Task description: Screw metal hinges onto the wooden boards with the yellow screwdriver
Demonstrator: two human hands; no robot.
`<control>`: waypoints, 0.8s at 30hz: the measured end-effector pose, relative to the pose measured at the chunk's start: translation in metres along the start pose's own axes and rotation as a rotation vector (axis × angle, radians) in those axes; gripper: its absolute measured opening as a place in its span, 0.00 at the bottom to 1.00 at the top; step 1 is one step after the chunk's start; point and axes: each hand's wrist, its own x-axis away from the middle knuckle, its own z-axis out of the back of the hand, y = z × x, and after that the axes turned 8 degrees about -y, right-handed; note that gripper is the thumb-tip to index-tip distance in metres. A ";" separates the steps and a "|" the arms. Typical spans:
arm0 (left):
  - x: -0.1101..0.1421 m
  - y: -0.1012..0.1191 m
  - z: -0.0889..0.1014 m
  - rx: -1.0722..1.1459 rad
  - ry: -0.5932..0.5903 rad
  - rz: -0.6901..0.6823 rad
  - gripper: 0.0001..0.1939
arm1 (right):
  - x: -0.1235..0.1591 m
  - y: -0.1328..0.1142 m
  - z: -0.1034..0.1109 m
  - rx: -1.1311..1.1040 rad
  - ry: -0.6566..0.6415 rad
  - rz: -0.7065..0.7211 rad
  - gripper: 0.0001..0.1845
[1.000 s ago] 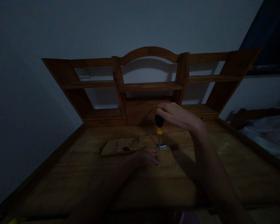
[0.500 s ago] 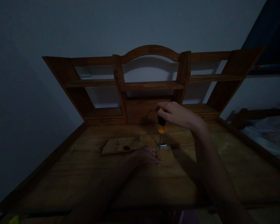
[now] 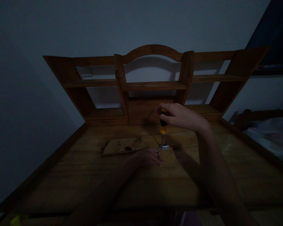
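Observation:
My right hand [image 3: 173, 114] is closed around the black and yellow handle of a screwdriver [image 3: 163, 129]. The shaft points down, nearly upright, and its tip meets the left part of a small metal hinge [image 3: 165, 147]. That hinge lies along the far edge of a small wooden block [image 3: 167, 157]. My left hand [image 3: 151, 157] grips the block's left side, with a finger along its near edge. Left of the block, a rough wooden board [image 3: 124, 146] with a dark knot lies on the wooden desk [image 3: 136, 188]. Dim light hides any screw under the tip.
A wooden shelf unit [image 3: 153, 85] rises at the back of the desk against the wall. A small screw [image 3: 73, 151] is on the desk at left. Something yellow [image 3: 15, 220] shows at the lower left, and pale bedding [image 3: 270, 135] at right.
My right hand has turned the screwdriver handle slightly, and the handle leans a little more to the right. My left hand stays on the block. The view has shifted slightly.

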 end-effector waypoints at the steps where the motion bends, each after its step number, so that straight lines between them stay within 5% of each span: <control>1: 0.000 -0.001 0.001 0.000 0.005 -0.003 0.29 | 0.000 0.001 -0.001 0.010 0.009 0.000 0.13; 6: 0.000 -0.002 0.004 -0.013 -0.022 -0.008 0.31 | -0.002 0.004 -0.004 0.098 0.038 -0.101 0.14; 11: 0.001 -0.001 0.002 -0.020 -0.035 -0.027 0.29 | 0.001 0.000 0.001 0.020 -0.006 -0.026 0.11; 17: -0.002 -0.004 0.006 -0.010 -0.013 0.003 0.30 | 0.001 -0.001 -0.001 0.114 0.053 -0.108 0.20; 24: -0.003 -0.003 0.006 -0.008 -0.016 0.000 0.30 | 0.003 0.002 0.004 0.031 0.002 -0.059 0.12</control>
